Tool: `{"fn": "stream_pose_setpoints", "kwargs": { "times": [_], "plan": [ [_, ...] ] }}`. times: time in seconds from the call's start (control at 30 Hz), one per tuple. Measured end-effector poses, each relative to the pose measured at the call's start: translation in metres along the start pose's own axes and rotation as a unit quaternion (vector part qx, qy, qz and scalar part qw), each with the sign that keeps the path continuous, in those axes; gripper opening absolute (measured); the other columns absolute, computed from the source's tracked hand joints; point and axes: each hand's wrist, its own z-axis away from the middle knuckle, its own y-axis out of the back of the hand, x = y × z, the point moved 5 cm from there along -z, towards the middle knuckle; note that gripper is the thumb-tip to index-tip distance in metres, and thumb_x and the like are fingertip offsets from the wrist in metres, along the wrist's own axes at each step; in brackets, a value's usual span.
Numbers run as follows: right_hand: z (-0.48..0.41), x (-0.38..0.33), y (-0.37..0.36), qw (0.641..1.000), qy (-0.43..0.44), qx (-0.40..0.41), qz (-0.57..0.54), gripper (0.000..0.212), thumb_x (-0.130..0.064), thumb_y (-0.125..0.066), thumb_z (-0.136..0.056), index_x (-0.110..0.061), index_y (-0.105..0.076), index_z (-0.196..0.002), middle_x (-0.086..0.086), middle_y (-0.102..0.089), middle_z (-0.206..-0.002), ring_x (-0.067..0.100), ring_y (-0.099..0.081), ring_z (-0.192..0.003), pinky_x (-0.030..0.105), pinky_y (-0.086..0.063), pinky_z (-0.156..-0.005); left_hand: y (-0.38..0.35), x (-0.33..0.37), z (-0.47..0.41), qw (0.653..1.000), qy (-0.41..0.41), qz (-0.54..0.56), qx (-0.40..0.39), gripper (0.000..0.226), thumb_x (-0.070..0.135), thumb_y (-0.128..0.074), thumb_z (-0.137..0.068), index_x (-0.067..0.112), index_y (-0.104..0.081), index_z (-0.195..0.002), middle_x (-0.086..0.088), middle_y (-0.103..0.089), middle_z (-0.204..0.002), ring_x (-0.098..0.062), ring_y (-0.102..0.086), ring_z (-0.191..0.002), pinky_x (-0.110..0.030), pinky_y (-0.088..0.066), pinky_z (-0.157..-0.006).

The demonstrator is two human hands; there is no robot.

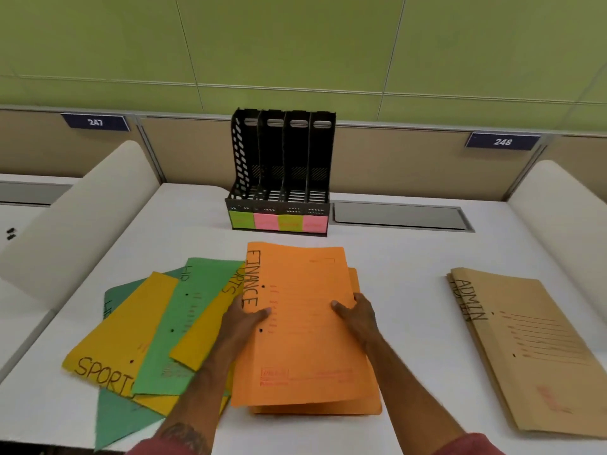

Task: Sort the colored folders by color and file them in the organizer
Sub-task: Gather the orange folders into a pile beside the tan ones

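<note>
Folders first: orange FINANCE folder (302, 326) sits mid-counter w/ both hands on it, top of an orange stack (361, 405) whose lower sheets peek out at the right and near edges. Left hand (244, 318) pinches the folder's left edge, thumb on top, other fingers under and hidden; right hand (356, 311) grips the right edge the same way. So fingers of both are closed narrow on that one folder. It looks partly lifted, far edge curling up.

Mixed pile (154, 333) of green and yellow folders (SPORTS, HR) fans out toward the counter's left edge, still unsorted. Brown ADMIN stack (522, 349) lies near the right edge, well apart. Black organizer (281, 172) stands at the back edge, 4 slots, all empty, green/pink labels on its front.

Risks, prob:
- Card is thin and floppy; held by the side edges only, it could bow and catch on a slot divider.
- Left forearm lies over the mixed pile; pulling back may drag those folders toward the near-left corner, where one green corner already overhangs.
- Labels too blurred to read, so wrong-slot filing is possible.
</note>
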Motion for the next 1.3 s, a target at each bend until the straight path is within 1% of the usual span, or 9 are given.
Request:
{"fn": "stream_pose_setpoints", "kwargs": {
  "times": [0.17,0.33,0.5,0.67,0.77,0.87,1.0,1.2,1.3],
  "plan": [
    [-0.011,0.030,0.014,0.996,-0.036,-0.067,0.044,0.074,-0.027,-0.079,-0.084,-0.012,-0.039,-0.145,0.011,-0.053,-0.141,0.033,-0.053,-0.127,0.052,-0.046,-0.106,-0.034,-0.019,0.001,0.996,0.005,-0.091,0.025,0.066,0.026,-0.078,-0.084,0.016,-0.046,-0.141,-0.009,-0.059,-0.135,-0.030,-0.057,-0.120,-0.045,-0.049,-0.099],
    [-0.020,0.047,0.006,0.986,-0.040,-0.032,0.161,0.070,-0.032,-0.071,-0.089,-0.012,-0.034,-0.145,0.012,-0.049,-0.141,0.031,-0.048,-0.128,0.042,-0.045,-0.101,-0.046,-0.026,-0.005,0.984,0.032,-0.165,0.066,0.071,0.027,-0.073,-0.087,0.012,-0.039,-0.148,-0.015,-0.036,-0.150,-0.035,-0.031,-0.139,-0.049,-0.032,-0.114],
    [-0.022,0.050,-0.002,0.949,-0.027,0.026,0.312,0.070,-0.041,-0.067,-0.089,-0.014,-0.030,-0.143,0.011,-0.028,-0.146,0.030,-0.030,-0.132,0.043,-0.040,-0.105,-0.056,-0.033,-0.014,0.977,0.046,-0.194,0.069,0.072,0.025,-0.070,-0.089,0.010,-0.034,-0.149,-0.015,-0.034,-0.151,-0.036,-0.027,-0.139,-0.048,-0.029,-0.113],
    [-0.029,0.046,0.003,0.970,-0.046,0.019,0.238,0.070,-0.034,-0.069,-0.088,-0.015,-0.032,-0.144,0.011,-0.032,-0.143,0.031,-0.035,-0.131,0.043,-0.041,-0.105,-0.055,-0.036,-0.023,0.977,0.050,-0.200,0.057,0.062,0.028,-0.066,-0.092,0.019,-0.039,-0.148,-0.012,-0.030,-0.152,-0.039,-0.026,-0.137,-0.049,-0.030,-0.110],
    [-0.032,0.046,0.009,0.981,-0.070,0.021,0.182,0.071,-0.032,-0.070,-0.085,-0.018,-0.034,-0.144,0.011,-0.037,-0.139,0.031,-0.038,-0.129,0.044,-0.042,-0.105,-0.054,-0.034,-0.029,0.988,0.042,-0.145,0.026,0.062,0.025,-0.065,-0.094,0.025,-0.038,-0.150,-0.012,-0.044,-0.145,-0.035,-0.043,-0.131,-0.049,-0.040,-0.108],
    [-0.031,0.047,0.014,0.987,-0.088,0.019,0.134,0.074,-0.033,-0.073,-0.083,-0.020,-0.034,-0.145,0.010,-0.038,-0.137,0.031,-0.040,-0.129,0.047,-0.044,-0.104,-0.054,-0.030,-0.033,0.999,0.052,-0.002,-0.009,0.056,0.014,-0.066,-0.093,0.025,-0.045,-0.144,-0.009,-0.063,-0.129,-0.030,-0.065,-0.106,-0.053,-0.056,-0.089],
    [-0.028,0.044,0.021,0.995,-0.091,0.021,0.032,0.079,-0.032,-0.080,-0.076,-0.022,-0.039,-0.143,0.008,-0.046,-0.136,0.032,-0.049,-0.125,0.053,-0.048,-0.102,-0.058,-0.026,-0.034,0.989,0.075,0.113,-0.058,0.051,0.010,-0.067,-0.092,0.031,-0.049,-0.135,-0.005,-0.071,-0.112,-0.029,-0.073,-0.090,-0.044,-0.060,-0.066],
    [-0.019,0.049,0.048,0.988,-0.102,0.063,-0.100,0.066,-0.034,-0.079,-0.082,-0.022,-0.049,-0.140,0.008,-0.059,-0.136,0.028,-0.059,-0.118,0.050,-0.049,-0.102,-0.067,-0.016,-0.034,0.981,0.049,0.154,-0.111,0.070,0.005,-0.070,-0.088,0.058,-0.047,-0.128,0.008,-0.076,-0.103,-0.027,-0.075,-0.087,-0.043,-0.060,-0.060],
    [-0.014,0.051,0.070,0.985,-0.096,0.091,-0.114,0.065,-0.032,-0.077,-0.086,-0.020,-0.046,-0.142,0.012,-0.059,-0.135,0.029,-0.060,-0.116,0.050,-0.050,-0.101,-0.079,-0.011,-0.033,0.975,0.044,0.174,-0.131,0.086,-0.001,-0.071,-0.084,0.050,-0.037,-0.144,0.008,-0.075,-0.105,-0.027,-0.074,-0.090,-0.045,-0.060,-0.061]
  ]
}}
